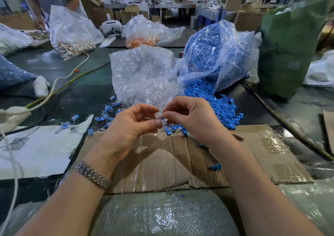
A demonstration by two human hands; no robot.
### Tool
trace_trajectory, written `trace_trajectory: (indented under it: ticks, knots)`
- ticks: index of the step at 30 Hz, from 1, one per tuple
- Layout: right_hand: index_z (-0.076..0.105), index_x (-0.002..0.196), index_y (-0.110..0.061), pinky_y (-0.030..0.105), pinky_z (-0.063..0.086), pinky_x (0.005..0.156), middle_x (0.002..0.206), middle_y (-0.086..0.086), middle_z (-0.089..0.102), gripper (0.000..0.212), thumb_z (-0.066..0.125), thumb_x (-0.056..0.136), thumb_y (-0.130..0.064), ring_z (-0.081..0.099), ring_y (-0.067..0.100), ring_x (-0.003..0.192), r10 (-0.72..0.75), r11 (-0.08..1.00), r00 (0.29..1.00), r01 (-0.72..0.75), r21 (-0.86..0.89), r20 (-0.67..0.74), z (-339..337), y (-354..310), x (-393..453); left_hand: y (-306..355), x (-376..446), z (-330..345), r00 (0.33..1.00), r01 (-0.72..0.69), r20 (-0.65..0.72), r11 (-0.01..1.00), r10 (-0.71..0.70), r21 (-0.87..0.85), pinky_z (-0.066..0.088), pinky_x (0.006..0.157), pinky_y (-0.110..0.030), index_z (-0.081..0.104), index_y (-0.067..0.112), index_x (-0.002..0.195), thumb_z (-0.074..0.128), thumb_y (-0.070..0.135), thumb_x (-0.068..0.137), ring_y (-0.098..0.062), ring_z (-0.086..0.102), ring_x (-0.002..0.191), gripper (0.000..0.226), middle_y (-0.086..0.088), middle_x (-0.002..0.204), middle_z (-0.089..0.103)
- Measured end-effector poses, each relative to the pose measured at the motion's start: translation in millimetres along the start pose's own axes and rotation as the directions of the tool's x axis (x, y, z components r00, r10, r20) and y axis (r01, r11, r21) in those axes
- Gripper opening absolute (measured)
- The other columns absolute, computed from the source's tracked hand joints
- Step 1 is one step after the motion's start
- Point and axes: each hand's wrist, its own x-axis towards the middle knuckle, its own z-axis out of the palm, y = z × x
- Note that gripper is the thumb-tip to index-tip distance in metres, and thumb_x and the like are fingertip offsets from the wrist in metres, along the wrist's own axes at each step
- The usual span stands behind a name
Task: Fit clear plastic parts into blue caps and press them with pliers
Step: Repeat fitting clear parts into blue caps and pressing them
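Left hand [134, 125], right hand [188, 118] pinch clear part [159, 116] between fingertips.

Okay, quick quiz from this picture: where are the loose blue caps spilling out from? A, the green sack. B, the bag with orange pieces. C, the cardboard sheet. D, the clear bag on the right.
D: the loose blue caps pour from the mouth of the clear bag on the right, itself full of blue caps.
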Motion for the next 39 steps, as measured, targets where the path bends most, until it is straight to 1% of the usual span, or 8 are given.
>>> trace_trajectory:
  ticks: [5, 11, 20, 24, 27, 31, 34, 39]
  knots:
    - [0.077, 0.087, -0.013, 0.04, 0.06, 0.079, 0.077, 0.002, 0.074, 0.007, 0.081, 0.083, -0.017, 0.07, 0.02, 0.076, -0.001, 1.0, 1.0, 0.001, -0.031, 0.005, 3.7, -3.0, -1.5, -0.7, -0.1, 0.2, 1.0, -0.015, 0.016, 1.0, 0.015, -0.02, 0.06, 0.079, -0.028, 0.069, 0.006, 0.106, 0.081, 0.01, 0.064, -0.027, 0.073, 0.093, 0.044, -0.014, 0.1, 0.075]
    - [0.074, 0.093, -0.02, 0.012, 0.049, 0.07, 0.077, -0.01, 0.072, 0.015, 0.071, 0.091, -0.006, 0.065, -0.001, 0.07, -0.012, 0.996, 0.999, 0.016, -0.083, 0.051, -3.3, -4.1, -4.0, -2.1, 0.3, 0.0, 0.999, 0.031, 0.04, 0.98, -0.024, -0.195, 0.06, 0.08, -0.029, 0.078, 0.005, 0.091, 0.077, 0.002, 0.067, -0.031, 0.074, 0.092, 0.025, -0.02, 0.097, 0.075]
    - [0.074, 0.091, -0.024, 0.025, 0.058, 0.077, 0.08, -0.007, 0.073, 0.016, 0.073, 0.09, -0.008, 0.07, 0.009, 0.077, -0.033, 0.987, 0.999, 0.034, -0.155, 0.009, 0.5, -5.3, -5.3, 1.5, -1.8, 2.7, 0.999, 0.025, -0.019, 0.985, -0.029, -0.17, 0.061, 0.075, -0.027, 0.077, 0.001, 0.089, 0.074, 0.001, 0.066, -0.031, 0.076, 0.088, 0.024, -0.024, 0.096, 0.075]
    - [0.071, 0.104, -0.025, 0.02, 0.054, 0.077, 0.087, -0.008, 0.072, 0.016, 0.073, 0.091, -0.015, 0.068, 0.004, 0.08, 0.024, 0.987, 0.999, -0.02, -0.162, 0.027, -8.5, -8.1, -5.3, 1.7, -1.6, 3.2, 0.999, 0.034, -0.026, 0.983, -0.04, -0.182, 0.06, 0.074, -0.026, 0.074, -0.002, 0.094, 0.073, 0.001, 0.066, -0.031, 0.076, 0.088, 0.028, -0.024, 0.096, 0.075]
    - [0.062, 0.115, -0.023, 0.03, 0.053, 0.085, 0.102, -0.009, 0.065, 0.028, 0.072, 0.091, -0.035, 0.062, 0.008, 0.092, 0.142, 0.856, 0.979, -0.197, -0.478, -0.148, -26.3, -3.1, -6.4, -0.2, 0.0, 3.1, 0.998, 0.036, -0.051, 0.976, -0.048, -0.215, 0.061, 0.075, -0.026, 0.074, -0.002, 0.092, 0.073, 0.0, 0.067, -0.031, 0.075, 0.087, 0.026, -0.025, 0.094, 0.074]
    - [0.058, 0.107, -0.012, 0.046, 0.049, 0.094, 0.114, 0.01, 0.057, 0.059, 0.068, 0.083, -0.064, 0.055, 0.032, 0.11, 0.483, 0.444, 0.829, -0.508, -0.738, -0.281, -42.3, 4.6, -10.5, -3.0, 2.6, 0.8, 0.997, 0.042, -0.05, 0.968, -0.055, -0.247, 0.06, 0.076, -0.027, 0.077, 0.001, 0.087, 0.074, -0.001, 0.068, -0.033, 0.075, 0.089, 0.019, -0.026, 0.094, 0.073]
    - [0.055, 0.077, -0.014, 0.04, 0.048, 0.079, 0.087, 0.008, 0.06, 0.052, 0.07, 0.081, -0.063, 0.058, 0.031, 0.09, 0.54, 0.412, 0.813, -0.48, -0.774, -0.217, -42.4, 4.8, -10.9, -5.0, 4.6, -2.5, 0.997, 0.043, -0.044, 0.969, -0.056, -0.243, 0.06, 0.078, -0.027, 0.078, 0.002, 0.088, 0.074, -0.001, 0.07, -0.034, 0.074, 0.093, 0.018, -0.025, 0.096, 0.074]
    - [0.053, 0.073, -0.015, 0.038, 0.045, 0.072, 0.082, 0.007, 0.056, 0.039, 0.068, 0.083, -0.05, 0.056, 0.03, 0.084, 0.51, 0.421, 0.843, -0.417, -0.805, -0.17, -38.6, 1.1, -11.4, -5.6, 4.8, -1.9, 0.998, 0.021, -0.056, 0.965, -0.036, -0.26, 0.06, 0.075, -0.026, 0.076, 0.001, 0.09, 0.075, 0.0, 0.068, -0.033, 0.074, 0.09, 0.022, -0.024, 0.092, 0.074]
